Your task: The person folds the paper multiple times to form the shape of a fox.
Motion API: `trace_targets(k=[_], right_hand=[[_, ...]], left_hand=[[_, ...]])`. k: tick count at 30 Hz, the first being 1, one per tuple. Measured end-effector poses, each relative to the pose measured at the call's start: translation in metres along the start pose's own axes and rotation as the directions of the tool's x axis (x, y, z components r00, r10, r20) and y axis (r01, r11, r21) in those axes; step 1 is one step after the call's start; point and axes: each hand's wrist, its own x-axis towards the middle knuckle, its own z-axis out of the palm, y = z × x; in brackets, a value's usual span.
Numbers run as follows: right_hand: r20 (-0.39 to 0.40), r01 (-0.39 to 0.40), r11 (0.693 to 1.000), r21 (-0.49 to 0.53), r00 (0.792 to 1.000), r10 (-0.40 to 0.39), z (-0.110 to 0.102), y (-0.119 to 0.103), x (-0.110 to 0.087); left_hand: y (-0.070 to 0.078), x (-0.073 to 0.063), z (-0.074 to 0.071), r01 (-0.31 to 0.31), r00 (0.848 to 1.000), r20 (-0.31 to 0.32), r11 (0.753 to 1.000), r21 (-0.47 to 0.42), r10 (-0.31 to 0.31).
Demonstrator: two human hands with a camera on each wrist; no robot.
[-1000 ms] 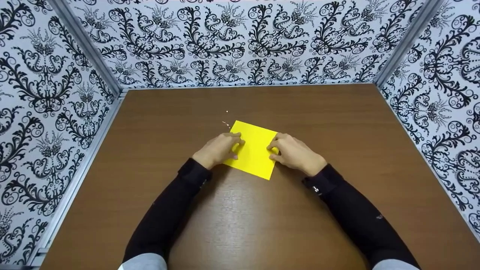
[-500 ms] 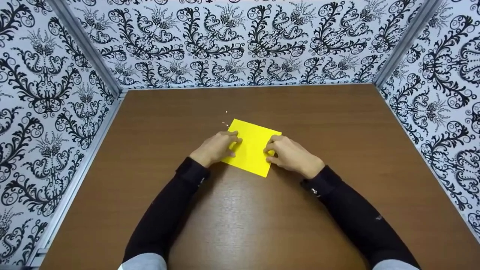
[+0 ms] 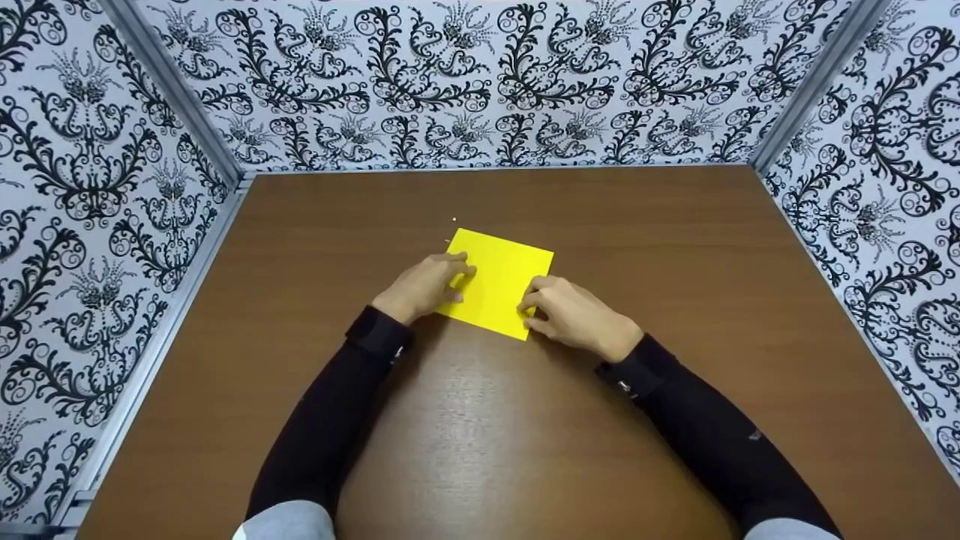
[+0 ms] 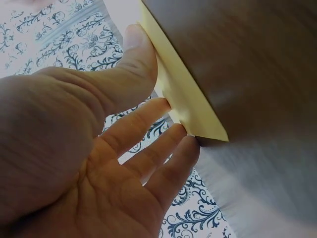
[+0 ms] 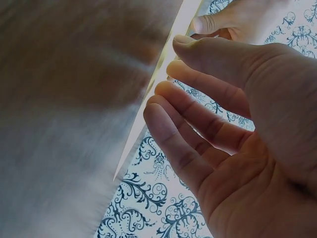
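Yellow paper (image 3: 496, 281): smooth square, slid slightly toward back edge of wood-grain bench (image 3: 660, 240)
Left hand (image 3: 424, 286): fingers apart on paper's left side
Right hand (image 3: 574, 315): fingers loosely bent, touching right side

Arms (image 3: 322, 420) extended forward, angled inward | left fingers (image 4: 136, 124) spread | right fingers (image 5: 210, 121) gently bent

The head view looks forward and down from above the near side, over the brown table (image 3: 465, 435) to the patterned far wall (image 3: 480, 90). The wrist views look from very close, across the left hand (image 3: 424, 286) and the right hand (image 3: 576, 315), at the yellow sheet (image 3: 496, 282) all three share.
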Motion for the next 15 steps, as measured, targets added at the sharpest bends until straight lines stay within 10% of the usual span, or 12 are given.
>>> trace_targets(k=[15], right_hand=[[-0.003,0.007,1.0,0.026,1.0,-0.007,0.0048,0.0003,0.0029]], left_hand=[[-0.0045,0.0016,-0.0028,-0.028,1.0,0.015,0.999,0.023,0.028]])
